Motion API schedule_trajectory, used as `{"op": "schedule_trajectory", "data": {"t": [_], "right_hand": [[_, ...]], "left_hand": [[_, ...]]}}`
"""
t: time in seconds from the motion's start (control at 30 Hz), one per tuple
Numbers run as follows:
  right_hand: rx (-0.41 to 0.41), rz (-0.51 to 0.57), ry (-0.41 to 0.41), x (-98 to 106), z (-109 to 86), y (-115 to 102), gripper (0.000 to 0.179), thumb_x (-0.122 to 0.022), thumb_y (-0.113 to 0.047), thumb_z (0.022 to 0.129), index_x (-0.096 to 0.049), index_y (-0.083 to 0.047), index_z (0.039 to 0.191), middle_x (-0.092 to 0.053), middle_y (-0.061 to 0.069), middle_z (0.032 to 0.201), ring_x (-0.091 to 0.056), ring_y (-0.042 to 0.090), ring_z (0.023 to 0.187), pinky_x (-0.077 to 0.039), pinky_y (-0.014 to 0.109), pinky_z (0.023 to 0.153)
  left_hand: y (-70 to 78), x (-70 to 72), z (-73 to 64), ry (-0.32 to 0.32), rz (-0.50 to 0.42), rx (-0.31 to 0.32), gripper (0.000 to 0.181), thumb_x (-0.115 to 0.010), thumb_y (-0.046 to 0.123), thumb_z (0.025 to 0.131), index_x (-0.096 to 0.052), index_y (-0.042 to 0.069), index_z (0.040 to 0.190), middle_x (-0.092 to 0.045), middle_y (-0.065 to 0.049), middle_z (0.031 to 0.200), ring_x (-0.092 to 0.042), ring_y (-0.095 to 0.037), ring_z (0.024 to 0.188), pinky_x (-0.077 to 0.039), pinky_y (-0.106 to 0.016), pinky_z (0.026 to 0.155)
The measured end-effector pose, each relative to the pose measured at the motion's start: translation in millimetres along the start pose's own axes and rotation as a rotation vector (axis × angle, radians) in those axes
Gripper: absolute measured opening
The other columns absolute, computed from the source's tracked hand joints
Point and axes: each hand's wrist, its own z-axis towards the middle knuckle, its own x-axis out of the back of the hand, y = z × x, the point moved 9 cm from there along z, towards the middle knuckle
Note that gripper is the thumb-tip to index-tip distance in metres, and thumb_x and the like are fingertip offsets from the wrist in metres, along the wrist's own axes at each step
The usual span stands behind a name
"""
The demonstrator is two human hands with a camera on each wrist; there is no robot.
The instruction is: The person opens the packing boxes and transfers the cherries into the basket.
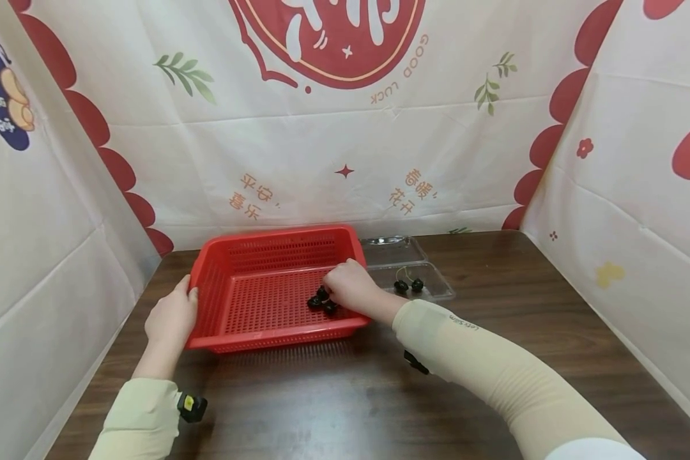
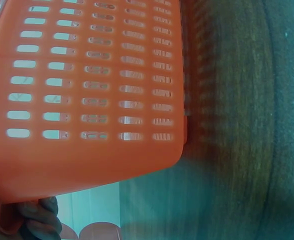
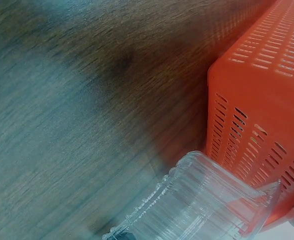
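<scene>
A red plastic basket (image 1: 282,329) with slotted walls sits on the table, and its side fills much of the left wrist view. My left hand (image 1: 171,314) grips its left rim, thumb on top; some fingertips show beneath the rim in the left wrist view. Inside the basket's right part, my right hand (image 1: 353,287) is curled low over several dark, glossy cherries (image 1: 316,301) and appears to pinch them by their stems. Its fingertips are largely hidden. Right of the basket lies an opened clear plastic clamshell box (image 1: 437,284) holding two dark cherries (image 1: 416,285) with stems.
The dark wooden table (image 1: 299,396) extends in front and to the right. A printed white cloth (image 1: 322,140) hangs behind it and along both sides. The clear box (image 3: 187,205) stands close against the basket's wall in the right wrist view.
</scene>
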Motion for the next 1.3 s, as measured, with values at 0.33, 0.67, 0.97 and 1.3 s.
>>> {"op": "schedule_trajectory", "data": {"t": [0.33,0.67,0.97,1.3], "right_hand": [[-0.002,0.002,-0.003,-1,0.4,1,0.030,-0.074,-0.020,0.080,-0.054,-0.023,0.059,-0.047,-0.013,0.052,-0.047,0.010,0.056,-0.036,0.034,0.064],[-0.039,0.152,0.069,9,-2.0,8,0.005,-0.074,-0.028,0.085,-0.077,-0.023,0.084,-0.068,-0.012,0.075,-0.057,0.011,0.072,-0.038,0.031,0.068],[-0.016,0.171,0.125,29,-4.7,10,0.006,-0.074,-0.026,0.085,-0.077,-0.022,0.084,-0.068,-0.011,0.076,-0.056,0.011,0.072,-0.040,0.033,0.069],[-0.086,0.228,0.157,71,-19.3,36,0.010,-0.076,-0.024,0.085,-0.078,-0.015,0.089,-0.072,-0.005,0.083,-0.058,0.015,0.079,-0.040,0.035,0.072]], "left_hand": [[-0.4,-0.5,0.1,0.010,-0.003,-0.012,0.053,-0.037,0.026,0.104,-0.031,0.001,0.150,-0.053,-0.034,0.126,-0.060,-0.045,0.092,-0.048,-0.056,0.068],[1.2,-1.8,1.6,0.007,0.016,-0.012,0.053,-0.039,0.026,0.104,-0.031,0.001,0.150,-0.055,-0.035,0.121,-0.061,-0.044,0.088,-0.048,-0.055,0.065],[2.7,0.9,1.8,0.014,0.016,-0.020,0.053,-0.039,0.026,0.104,-0.031,0.001,0.150,-0.056,-0.034,0.118,-0.061,-0.043,0.085,-0.049,-0.054,0.063],[1.2,1.1,1.6,0.012,0.017,-0.019,0.053,-0.038,0.026,0.104,-0.031,0.002,0.150,-0.056,-0.035,0.120,-0.062,-0.044,0.087,-0.049,-0.055,0.064]]}}
